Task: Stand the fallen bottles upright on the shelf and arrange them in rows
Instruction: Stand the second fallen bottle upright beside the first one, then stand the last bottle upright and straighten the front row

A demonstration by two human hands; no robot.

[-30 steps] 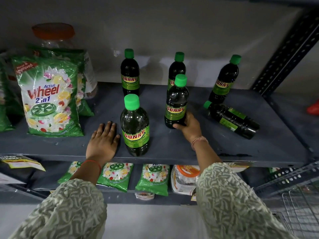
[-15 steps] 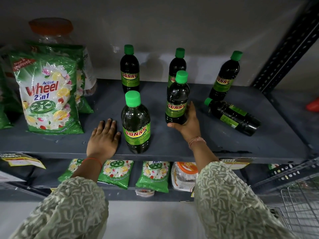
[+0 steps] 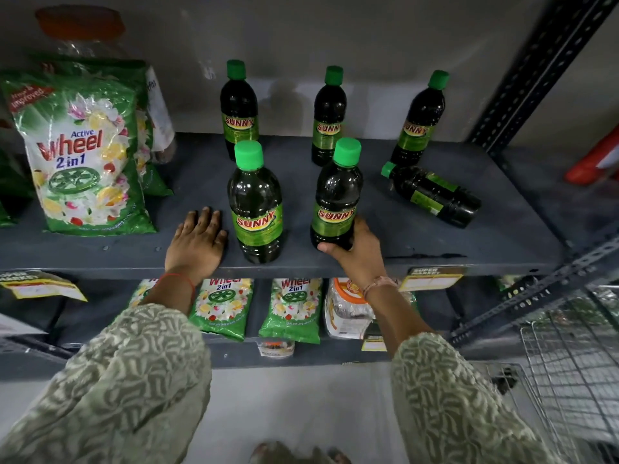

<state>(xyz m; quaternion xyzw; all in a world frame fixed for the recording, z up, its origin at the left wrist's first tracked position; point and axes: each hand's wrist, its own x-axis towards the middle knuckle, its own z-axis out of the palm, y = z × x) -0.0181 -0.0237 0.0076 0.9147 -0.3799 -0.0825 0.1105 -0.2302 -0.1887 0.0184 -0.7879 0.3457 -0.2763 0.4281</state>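
Several dark Sunny bottles with green caps stand on the grey shelf (image 3: 435, 249). Three stand along the back: left (image 3: 238, 110), middle (image 3: 328, 117), right (image 3: 418, 120). In front, one upright bottle (image 3: 256, 209) stands near the shelf edge. My right hand (image 3: 360, 254) grips the base of a second upright front bottle (image 3: 336, 195). One bottle (image 3: 433, 195) lies on its side at the right, cap pointing left. My left hand (image 3: 197, 244) rests flat on the shelf, just left of the front-left bottle.
Green Wheel detergent bags (image 3: 78, 155) and a jar with an orange lid (image 3: 80, 28) fill the shelf's left side. More Wheel packets (image 3: 291, 309) sit on the lower shelf. A slotted metal upright (image 3: 549, 61) and a wire basket (image 3: 576, 363) are at the right.
My right hand has drawn the held bottle toward the front edge, away from the back middle bottle. The left hand has stayed flat on the shelf.
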